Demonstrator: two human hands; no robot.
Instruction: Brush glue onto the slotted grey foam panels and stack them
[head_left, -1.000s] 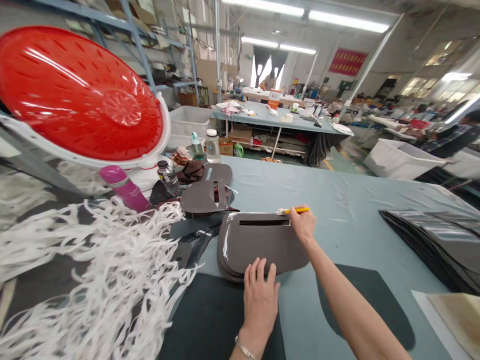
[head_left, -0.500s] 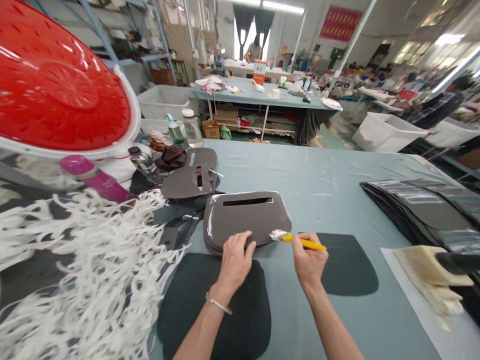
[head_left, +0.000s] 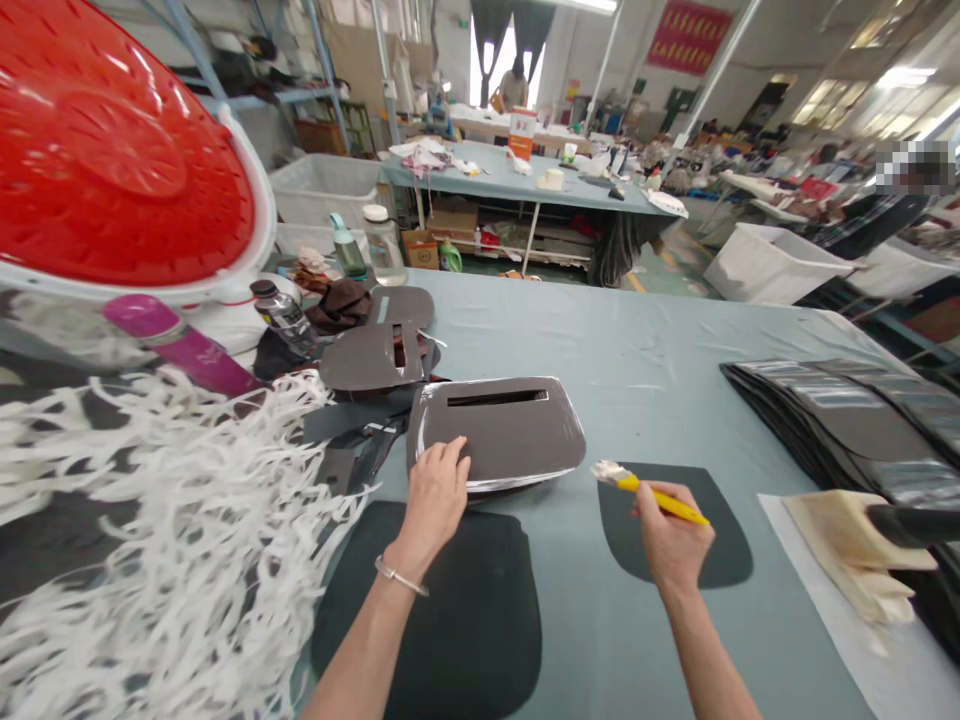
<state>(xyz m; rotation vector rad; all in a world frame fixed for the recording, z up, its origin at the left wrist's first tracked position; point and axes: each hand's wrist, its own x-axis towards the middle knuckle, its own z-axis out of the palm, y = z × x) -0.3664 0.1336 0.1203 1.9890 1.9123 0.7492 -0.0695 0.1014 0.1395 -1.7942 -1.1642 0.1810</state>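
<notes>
A stack of grey-brown panels [head_left: 517, 440], the top one with a long slot, lies on the table; a wet white line runs along its front and right edges. My left hand [head_left: 439, 485] rests on the stack's left front part, fingers stretched out. In my right hand [head_left: 675, 535] is a yellow-handled brush [head_left: 664, 500], its bristles coated white. The brush is off the stack, above a dark panel [head_left: 637, 545] on the table. A bigger dark panel [head_left: 450, 620] lies beneath my left forearm.
White strips [head_left: 187, 540] are heaped at left, with a purple bottle [head_left: 180, 345] and a red basket [head_left: 127, 150] behind. More panels with slots [head_left: 367, 358] lie beyond. At right are stacked dark panels [head_left: 847, 420] and a cream block-like container [head_left: 847, 540]. Other people work farther back.
My right hand has drawn the brush away to the right from the stack's edge. My left hand has slid left on the top panel. The front edge now shows a white coat.
</notes>
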